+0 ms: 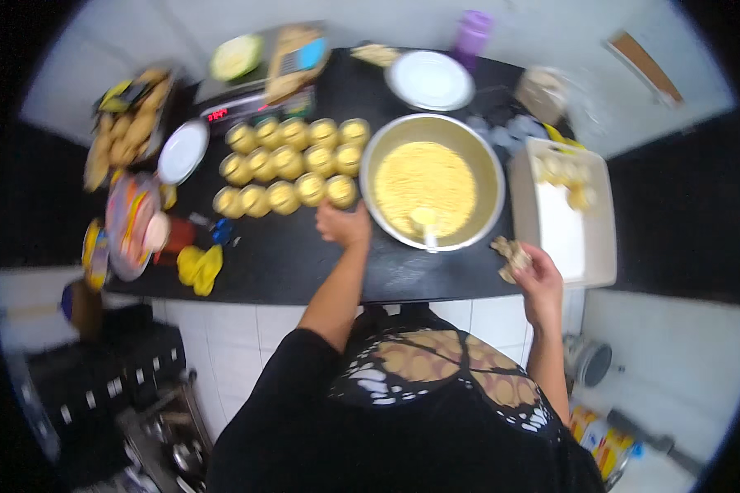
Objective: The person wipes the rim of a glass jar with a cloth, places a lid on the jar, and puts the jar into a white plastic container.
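Rows of small jars filled with a yellow mixture stand on the black counter. My left hand point(344, 223) is around the nearest right-hand jar point(340, 190). Right of the jars sits a large metal bowl point(496, 203) of yellow mixture point(425, 179), with a white-handled scoop point(430, 231) lying in it. In my right hand point(539, 274), beyond the bowl's lower right edge, is a crumpled beige cloth point(510, 257). A cream plastic bin point(601, 246) to the right holds several more small yellow-filled containers point(564, 175) at its far end.
White plates point(430, 80) point(184, 152), a digital scale point(237, 108), a purple bottle point(472, 37) and a tray of tubers point(137, 126) stand along the back and left. Yellow cloth-like items point(200, 268), a red-filled jar point(176, 234) and a plastic bag point(129, 225) lie at the left.
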Available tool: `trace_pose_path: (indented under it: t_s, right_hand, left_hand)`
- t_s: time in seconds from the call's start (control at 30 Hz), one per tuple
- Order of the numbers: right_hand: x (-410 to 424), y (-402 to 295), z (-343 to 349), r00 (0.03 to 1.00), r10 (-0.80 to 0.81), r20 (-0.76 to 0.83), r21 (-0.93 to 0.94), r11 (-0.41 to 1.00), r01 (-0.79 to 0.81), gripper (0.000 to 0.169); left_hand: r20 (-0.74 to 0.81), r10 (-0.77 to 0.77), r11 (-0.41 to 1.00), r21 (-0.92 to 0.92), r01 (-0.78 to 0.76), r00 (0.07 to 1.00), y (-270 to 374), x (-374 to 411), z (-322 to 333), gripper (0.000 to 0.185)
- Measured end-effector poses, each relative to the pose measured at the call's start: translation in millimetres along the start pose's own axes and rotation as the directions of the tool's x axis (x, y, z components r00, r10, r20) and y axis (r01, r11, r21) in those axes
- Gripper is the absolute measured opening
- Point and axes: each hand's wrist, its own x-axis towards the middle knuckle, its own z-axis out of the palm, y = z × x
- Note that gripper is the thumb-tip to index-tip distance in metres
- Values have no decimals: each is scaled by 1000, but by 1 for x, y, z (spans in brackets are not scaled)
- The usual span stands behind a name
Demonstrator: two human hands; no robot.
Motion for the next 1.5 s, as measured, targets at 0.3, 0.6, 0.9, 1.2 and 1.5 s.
trace_pose_path:
  t_s: [0.3,0.6,0.9,1.2,1.5]
  right_hand:
    - [77,12,-43,952,-273,-136,-613,778,136,19]
    - [135,35,-55,963,-116,244,-832,485,269,25]
    - [333,-151,-198,757,-640,-130,-727,581,366,21]
    - [554,-87,-169,879,-409,246,-944,107,314,21]
    - [608,-21,-202,811,-491,319,-935,-25,353,27]
  left_hand:
    - [20,147,989,-14,-146,989,-29,-3,3,72]
    - [-22,257,966,45,-256,966,-45,-14,10,67]
    - [-95,212,976,-27,-216,973,-81,-16,-12,55]
    - [-202,116,990,107,-96,973,-108,-29,-63,47]
    - [-206,163,985,-15,-170,965,-110,-36,-60,40]
